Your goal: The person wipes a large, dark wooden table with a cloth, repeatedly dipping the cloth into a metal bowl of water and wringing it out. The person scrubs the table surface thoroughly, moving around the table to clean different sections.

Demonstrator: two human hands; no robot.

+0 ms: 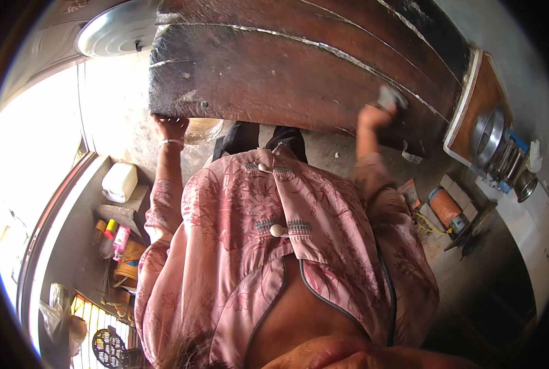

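A large, dark reddish-brown wooden board or tabletop (265, 74), crossed by whitish seams, spans the space in front of me. My left hand (169, 128) rests at its near left corner, fingers at the edge, a pale bangle on the wrist; whether it grips the edge cannot be told. Over the right part of the surface, my right hand (377, 116) is closed around a small greyish-white cloth or pad (391, 98), blurred in the picture. A basin of brownish liquid (203, 130) lies partly hidden under the near edge, beside my left hand.
A round metal lid (115, 32) stands at the back left. Left of me are a white plastic jerrycan (120, 181) and several bottles (121, 240). At right, a metal bowl (488, 138) sits by a small brown table (480, 97); an orange cylinder (445, 206) lies lower.
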